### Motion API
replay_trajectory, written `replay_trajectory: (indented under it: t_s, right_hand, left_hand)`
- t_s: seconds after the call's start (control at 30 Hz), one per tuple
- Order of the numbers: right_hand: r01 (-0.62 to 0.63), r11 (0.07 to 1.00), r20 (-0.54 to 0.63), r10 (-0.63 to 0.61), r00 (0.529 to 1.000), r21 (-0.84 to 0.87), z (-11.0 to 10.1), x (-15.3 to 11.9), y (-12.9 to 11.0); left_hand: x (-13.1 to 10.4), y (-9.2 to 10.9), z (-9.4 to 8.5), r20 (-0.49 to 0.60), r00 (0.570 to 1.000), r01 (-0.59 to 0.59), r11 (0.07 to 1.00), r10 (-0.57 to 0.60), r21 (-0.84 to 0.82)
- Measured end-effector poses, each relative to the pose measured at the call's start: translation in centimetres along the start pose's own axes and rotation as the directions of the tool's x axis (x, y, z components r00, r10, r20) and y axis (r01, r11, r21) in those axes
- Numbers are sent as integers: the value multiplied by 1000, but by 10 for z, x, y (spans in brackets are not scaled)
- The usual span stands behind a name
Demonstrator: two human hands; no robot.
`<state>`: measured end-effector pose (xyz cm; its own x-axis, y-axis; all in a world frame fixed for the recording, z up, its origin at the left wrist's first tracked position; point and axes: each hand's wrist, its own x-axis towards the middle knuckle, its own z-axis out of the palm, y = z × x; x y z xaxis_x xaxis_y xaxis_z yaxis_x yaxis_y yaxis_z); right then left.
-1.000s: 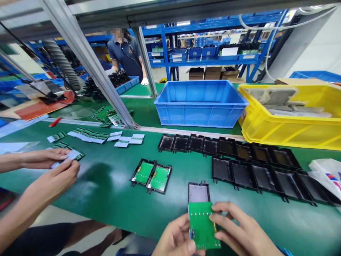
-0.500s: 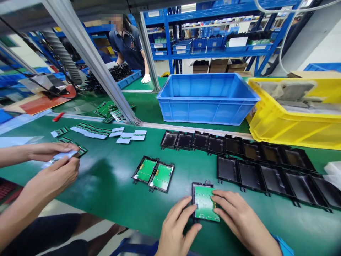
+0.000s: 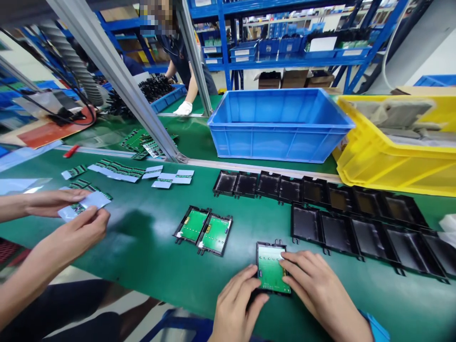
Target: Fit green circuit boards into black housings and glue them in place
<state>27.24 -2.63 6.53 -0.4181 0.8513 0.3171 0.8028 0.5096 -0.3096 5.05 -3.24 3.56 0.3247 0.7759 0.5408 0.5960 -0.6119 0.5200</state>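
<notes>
Near the tabletop's (image 3: 156, 266) front edge, a green circuit board (image 3: 270, 271) lies in a black case (image 3: 272, 245). Left hand (image 3: 238, 297) and right hand (image 3: 318, 280) flank it, apart; each is open, fingers touching its sides.

No readable text, label, brand, number or sign appears anywhere.
</notes>
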Motion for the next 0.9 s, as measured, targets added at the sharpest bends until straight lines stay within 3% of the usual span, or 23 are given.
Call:
replay_trajectory:
  t_s: [0.3, 0.53, 0.7, 0.9]
  right_hand:
    - [-5, 999, -19, 5, 1000, 36, 2, -2, 2]
    - [-42, 999, -1, 42, 999, 25, 5, -4, 2]
    - [-26, 1000, -40, 27, 999, 17, 4, -3, 2]
    - [-26, 999, -57, 28, 998, 29, 4, -1, 3]
  left_hand:
    - [-3, 1, 2, -56, 998, -14, 1000, 15, 27]
    - [-12, -3, 2, 22, 996, -85, 989, 83, 125]
    - [-15, -5, 6, 22, 990, -139, 970, 138, 198]
    - [-15, -3, 11, -2, 996, -84, 972, 86, 220]
